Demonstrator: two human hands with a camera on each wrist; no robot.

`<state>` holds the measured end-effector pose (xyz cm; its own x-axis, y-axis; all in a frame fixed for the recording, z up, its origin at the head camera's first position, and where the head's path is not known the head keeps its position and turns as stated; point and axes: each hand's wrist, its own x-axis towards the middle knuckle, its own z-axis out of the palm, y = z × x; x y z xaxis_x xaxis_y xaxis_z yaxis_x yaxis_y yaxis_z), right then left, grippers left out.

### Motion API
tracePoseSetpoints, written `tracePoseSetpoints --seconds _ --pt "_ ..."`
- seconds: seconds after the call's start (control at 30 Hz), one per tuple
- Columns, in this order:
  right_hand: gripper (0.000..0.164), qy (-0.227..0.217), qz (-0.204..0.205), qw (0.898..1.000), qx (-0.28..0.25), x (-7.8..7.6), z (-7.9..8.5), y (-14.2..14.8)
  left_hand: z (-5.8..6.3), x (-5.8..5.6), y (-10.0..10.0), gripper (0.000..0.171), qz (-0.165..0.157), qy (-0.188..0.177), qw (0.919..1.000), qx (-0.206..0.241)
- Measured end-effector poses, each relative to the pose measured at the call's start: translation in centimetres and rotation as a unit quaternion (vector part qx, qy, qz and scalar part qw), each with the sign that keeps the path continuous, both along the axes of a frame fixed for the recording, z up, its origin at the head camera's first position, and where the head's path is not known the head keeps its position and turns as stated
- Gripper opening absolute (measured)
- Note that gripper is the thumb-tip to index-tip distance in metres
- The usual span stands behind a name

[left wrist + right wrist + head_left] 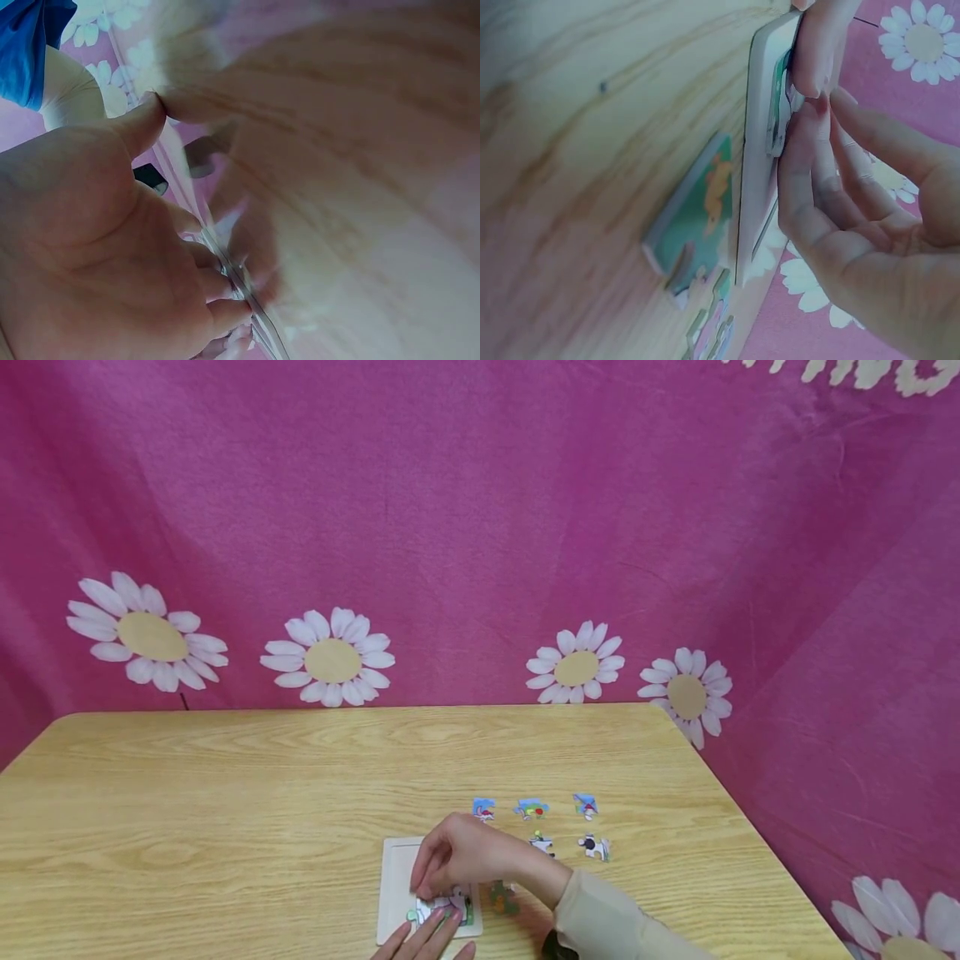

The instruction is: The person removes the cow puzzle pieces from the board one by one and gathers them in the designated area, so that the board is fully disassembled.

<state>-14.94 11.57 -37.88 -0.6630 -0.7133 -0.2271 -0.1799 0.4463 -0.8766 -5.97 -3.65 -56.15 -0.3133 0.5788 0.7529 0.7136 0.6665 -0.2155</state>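
A white puzzle tray lies near the table's front edge, with joined jigsaw pieces in its lower part. My left hand rests its outstretched fingers on those pieces; its palm fills much of the left wrist view. From the right my right hand reaches over the tray. Its thumb and fingers are bent together and pinch a puzzle piece at the upper edge of the joined ones, mostly hidden by the fingertips. In the right wrist view both hands' fingertips meet close to the tray.
Right of the tray lies a green puzzle piece with an orange figure. Several loose pieces lie beyond, among them a blue one, a dog-patterned one and one at the far right. A pink flowered cloth hangs behind the wooden table.
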Motion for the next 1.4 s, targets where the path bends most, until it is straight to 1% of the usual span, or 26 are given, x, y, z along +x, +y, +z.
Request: tracePoseSetpoints --seconds 0.17,0.2,0.27,0.4,0.53,0.63,0.67,0.73,0.83,0.9,1.0,1.13,1.2,1.3,1.4 --pt "0.015 -0.03 0.008 0.999 -0.015 -0.1 0.1 -0.1 -0.3 -0.2 0.1 0.06 -0.003 0.005 1.0 0.002" --pt "0.016 -0.033 0.009 0.999 -0.016 -0.1 0.1 -0.1 -0.4 -0.2 0.1 0.06 -0.004 0.001 1.0 0.002" --pt "0.018 -0.039 0.01 0.999 -0.017 -0.1 0.0 -0.2 -0.5 -0.2 0.1 0.059 -0.002 0.005 1.0 0.002" --pt "0.018 -0.029 0.014 0.999 -0.006 0.0 0.0 -0.4 -0.7 -0.2 0.1 0.059 -0.005 0.002 1.0 0.007" --pt "0.018 -0.019 0.016 1.0 -0.003 0.0 -0.1 -0.5 -0.6 -0.3 0.1 0.059 -0.006 0.013 0.9998 0.01" --pt "0.017 -0.012 0.011 1.0 -0.012 -0.1 0.0 -0.4 -0.4 -0.2 0.0 0.059 -0.008 0.022 0.9996 0.014" --pt "0.017 -0.01 0.007 1.0 -0.016 -0.2 0.0 -0.4 -0.3 -0.1 0.0 0.059 -0.009 0.017 0.9997 0.015" --pt "0.016 -0.003 -0.001 1.0 -0.026 -0.4 0.1 -0.2 0.0 0.2 0.0 0.06 -0.015 -0.01 0.9997 0.018" --pt "0.017 0.014 -0.015 0.999 -0.033 -0.7 0.3 0.3 0.4 0.6 0.1 0.061 -0.017 -0.031 0.9991 0.022" --pt "0.018 0.025 -0.021 0.999 -0.032 -0.8 0.5 0.8 0.6 0.7 0.2 0.061 -0.016 -0.043 0.9987 0.022" --pt "0.017 0.029 -0.034 0.999 -0.022 -0.8 0.7 2.1 0.8 0.7 0.3 0.06 -0.012 -0.032 0.9991 0.026" --pt "0.015 0.031 -0.047 0.998 -0.018 -0.5 0.8 4.3 0.8 0.8 0.3 0.059 -0.008 -0.039 0.9989 0.024" --pt "0.014 0.035 -0.051 0.998 -0.017 -0.2 0.8 5.5 0.7 0.8 0.3 0.059 -0.006 -0.047 0.9986 0.022" --pt "0.012 0.043 -0.058 0.997 -0.014 0.1 0.7 7.4 0.6 1.0 0.2 0.059 -0.005 -0.076 0.997 0.018" --pt "0.011 0.056 -0.067 0.996 -0.007 0.4 0.6 9.1 0.5 1.1 0.2 0.059 -0.007 -0.082 0.9964 0.019"
